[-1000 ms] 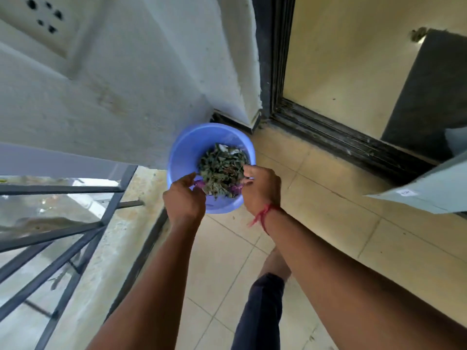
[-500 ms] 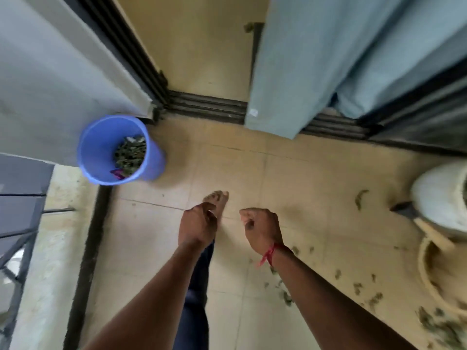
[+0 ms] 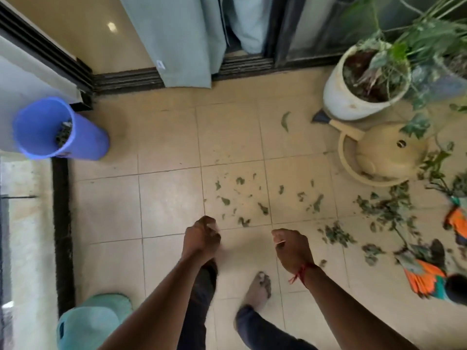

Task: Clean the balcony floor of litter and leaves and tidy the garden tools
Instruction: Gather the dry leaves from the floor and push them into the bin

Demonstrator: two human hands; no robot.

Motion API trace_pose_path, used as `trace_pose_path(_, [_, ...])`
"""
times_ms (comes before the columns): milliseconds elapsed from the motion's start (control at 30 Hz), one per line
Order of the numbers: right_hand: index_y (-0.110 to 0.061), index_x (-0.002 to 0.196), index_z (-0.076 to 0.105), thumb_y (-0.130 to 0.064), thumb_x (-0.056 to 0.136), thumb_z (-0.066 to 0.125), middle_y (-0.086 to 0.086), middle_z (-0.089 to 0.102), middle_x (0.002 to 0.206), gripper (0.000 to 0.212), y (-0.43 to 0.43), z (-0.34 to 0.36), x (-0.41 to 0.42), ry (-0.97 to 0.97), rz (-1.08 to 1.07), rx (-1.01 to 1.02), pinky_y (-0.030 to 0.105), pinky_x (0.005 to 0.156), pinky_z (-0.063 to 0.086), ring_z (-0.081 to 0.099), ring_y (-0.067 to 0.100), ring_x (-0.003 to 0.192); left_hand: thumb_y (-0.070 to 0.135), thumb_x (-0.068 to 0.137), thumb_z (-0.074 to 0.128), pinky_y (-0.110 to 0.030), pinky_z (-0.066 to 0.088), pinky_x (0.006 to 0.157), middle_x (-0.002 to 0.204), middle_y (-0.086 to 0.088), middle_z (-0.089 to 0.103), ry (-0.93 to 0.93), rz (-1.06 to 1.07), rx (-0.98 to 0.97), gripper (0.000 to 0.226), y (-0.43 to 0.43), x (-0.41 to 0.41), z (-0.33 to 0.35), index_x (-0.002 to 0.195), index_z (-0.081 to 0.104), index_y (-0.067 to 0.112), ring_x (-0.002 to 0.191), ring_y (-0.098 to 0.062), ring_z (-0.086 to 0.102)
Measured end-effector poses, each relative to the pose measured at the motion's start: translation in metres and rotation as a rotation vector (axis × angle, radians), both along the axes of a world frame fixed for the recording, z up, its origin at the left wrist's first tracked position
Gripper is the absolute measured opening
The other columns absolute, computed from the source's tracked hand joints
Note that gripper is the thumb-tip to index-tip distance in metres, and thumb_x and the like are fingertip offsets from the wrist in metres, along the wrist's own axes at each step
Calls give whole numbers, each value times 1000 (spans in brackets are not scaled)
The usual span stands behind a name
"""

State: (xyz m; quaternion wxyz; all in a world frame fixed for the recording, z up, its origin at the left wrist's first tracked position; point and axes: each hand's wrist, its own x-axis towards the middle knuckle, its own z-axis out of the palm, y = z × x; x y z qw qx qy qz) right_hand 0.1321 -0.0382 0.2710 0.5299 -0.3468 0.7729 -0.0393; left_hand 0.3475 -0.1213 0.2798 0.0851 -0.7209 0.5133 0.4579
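Leaves (image 3: 336,233) newly in view, bucket (image 3: 54,128) farther left

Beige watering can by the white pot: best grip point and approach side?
Take the watering can by its looped handle at the lower rim, coming from above on the side facing the person. Its spout points up-left toward the white pot and plant stems overhang its right side, so the near side looks the most open. Both hands look loosely curled.

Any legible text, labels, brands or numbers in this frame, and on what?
None can be read.
White tag on the grey-blue curtain: too small and blurred to read.
Blue bucket, white plant pot, cream watering can, orange gloves: no visible print.
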Motion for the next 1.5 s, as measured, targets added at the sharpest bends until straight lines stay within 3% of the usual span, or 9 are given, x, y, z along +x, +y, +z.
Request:
trace_pose_path(133, [-11,123,64,8,85,49,8,67,118,45,32,-32,-20,25,-125,81,3,83,37,61,15,111,9,80,61,-27,55,73,73,7,68,-17,125,54,32,18,-12,-39,110,64,21,77,-17,67])
trace_pose_path(267, [-18,118,65,5,83,52,4,67,109,43,62,-105,-56,126,-220,119,0,70,41,60,10,90,17,77,68,-29,54,85,95,-5,72,-108,49,128,48,15,-30,-128,124,57,19,98,-26,66])
trace_pose_path(367, [-17,121,63,3,79,61,6,65,112,47,99,-180,-88,209,-317,184,19,80,50,61,15,88,19,76,68,-35,54,91,111,-14,70,-148,59,118,56,11,-47,-209,130,52,15,103,-33,66])
trace_pose_path(500, [-18,128,57,-2,75,65,9,61,121,57,154,-275,-123,335,-456,181,40,90,52,61,23,102,18,83,64,-34,45,90,118,-17,64,-110,-35,-166,46,34,-98,-284,127,53,10,112,-34,58])
trace_pose_path(700, [-16,130,48,-4,76,63,12,48,126,58,201,-337,-129,607,-718,99,31,74,42,56,31,103,19,86,60,-41,57,78,124,-12,54,90,-427,-397,44,118,-182,-350,129,51,14,99,-33,63])
trace_pose_path(867, [-18,132,30,-24,79,70,19,33,124,66,210,-384,-107,509,-1118,181,41,87,45,46,43,99,13,85,59,-37,50,64,114,-14,53,13,-282,-615,32,121,-189,-388,116,53,11,89,-34,60])
trace_pose_path(1200, [-14,144,32,-3,77,66,11,35,143,76,152,-383,-147,522,-609,-295,21,76,51,57,22,106,6,86,62,-39,49,60,110,-22,55,-114,-363,-659,33,135,-124,-389,118,55,5,89,-36,56])
trace_pose_path(1367, [-8,135,34,-6,71,76,22,32,136,77,187,-392,-216,656,-813,-10,39,86,49,45,36,113,9,86,58,-43,45,63,105,-23,53,-189,-143,-691,27,130,-119,-397,113,53,7,89,-39,51])
trace_pose_path(1500, [-8,135,39,-10,73,76,21,34,132,73,179,-402,-219,588,-559,-75,40,90,47,45,36,112,13,86,56,-44,45,69,106,-22,53,-198,-156,-659,27,134,-118,-405,113,51,9,94,-38,48])
